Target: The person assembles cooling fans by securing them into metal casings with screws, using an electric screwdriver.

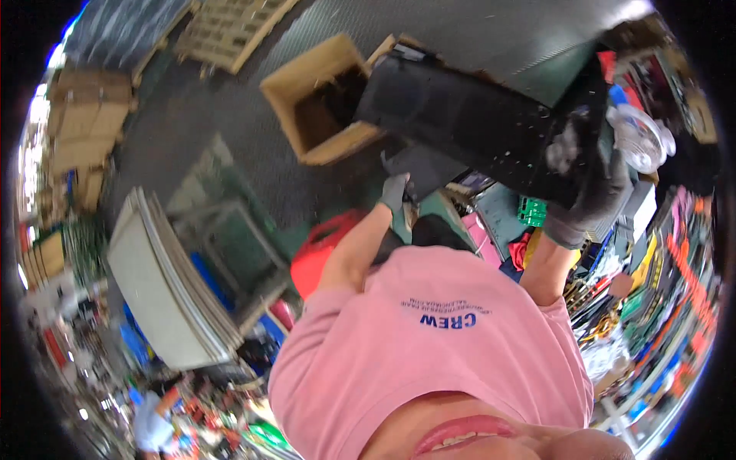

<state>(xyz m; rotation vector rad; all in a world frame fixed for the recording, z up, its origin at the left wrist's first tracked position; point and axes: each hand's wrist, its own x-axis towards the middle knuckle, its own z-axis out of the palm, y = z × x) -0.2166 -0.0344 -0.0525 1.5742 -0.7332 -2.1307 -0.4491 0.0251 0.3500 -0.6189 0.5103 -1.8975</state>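
Note:
A long black plastic casing (468, 115), dusty and marked with pale specks, slants across in front of me. Its right end rises into a wall. My right hand (594, 203), in a dark grey glove, is closed on the near right edge of this casing. Lower and to the left, my left hand (395, 192) wears a grey glove and has its fingers closed. Something small and dark shows at its fingertips, too blurred to name. Just beyond that hand lies a dark grey flat piece (425, 166), partly under the casing.
An open cardboard box (322, 103) with dark contents stands beyond my left hand. A red container (326, 249) is beside my left forearm. Pale panels (165, 280) lean at the left. Mixed scrap (636, 307) is heaped at the right, near a white roll (640, 138). A wooden pallet (230, 31) lies far off.

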